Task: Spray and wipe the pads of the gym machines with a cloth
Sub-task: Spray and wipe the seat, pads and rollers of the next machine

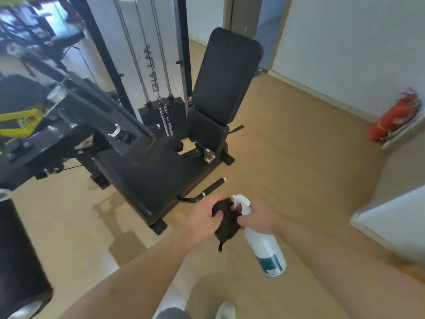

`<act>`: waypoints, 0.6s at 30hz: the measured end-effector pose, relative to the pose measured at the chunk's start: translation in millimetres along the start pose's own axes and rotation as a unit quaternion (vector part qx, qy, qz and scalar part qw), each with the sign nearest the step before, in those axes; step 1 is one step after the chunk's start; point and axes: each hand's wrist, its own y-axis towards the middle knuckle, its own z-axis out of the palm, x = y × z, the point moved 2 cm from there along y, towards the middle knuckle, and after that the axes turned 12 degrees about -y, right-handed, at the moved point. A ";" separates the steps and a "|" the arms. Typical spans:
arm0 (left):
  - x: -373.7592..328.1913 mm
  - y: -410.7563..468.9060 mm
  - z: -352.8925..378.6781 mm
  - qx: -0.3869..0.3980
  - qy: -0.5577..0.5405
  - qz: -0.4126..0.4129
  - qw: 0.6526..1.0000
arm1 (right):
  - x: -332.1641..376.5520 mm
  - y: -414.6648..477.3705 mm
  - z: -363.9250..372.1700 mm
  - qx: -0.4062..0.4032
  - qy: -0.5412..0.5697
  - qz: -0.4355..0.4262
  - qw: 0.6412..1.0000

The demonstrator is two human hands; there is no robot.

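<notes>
I have both hands in front of me, low over the floor [299,162], just short of the nearest gym machine [147,176]. The left hand [202,217] has its fingers curled round a bunched cloth [226,224], and the right hand [257,215] has its fingers wrapped round the neck of the spray bottle [264,247], just under the trigger. The two hands sit close together with the nozzle turned towards the cloth. I judge this is so the cloth can be wetted, or so spray and wipe are both ready before I reach a pad. The cloth is dark, nearly black, soft and crumpled, with a loose tail hanging below the hand. The bottle is white and translucent with a dark teal label near its base, and it hangs tilted, base towards me. The pads are black and matte. The upright back pad [227,74] and the seat pad [207,130] below it stand well apart from my hands, beside the weight stack [161,116]. I cannot tell from here whether they are damp or dry.
</notes>
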 end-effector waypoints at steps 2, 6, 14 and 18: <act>-14.2 29.0 9.7 -0.008 0.031 0.008 0.999 | -21.9 15.6 -23.6 -0.012 0.027 0.019 0.999; -32.9 91.2 17.2 -0.011 0.064 -0.001 0.998 | -50.1 52.3 -64.3 -0.027 0.055 0.031 0.998; -41.4 242.4 -3.0 -0.045 0.102 -0.078 0.991 | -55.9 160.1 -151.8 -0.015 0.055 0.030 0.998; -47.1 312.2 -27.2 -0.057 0.084 -0.104 0.989 | -39.6 227.5 -203.9 0.007 0.019 0.018 1.000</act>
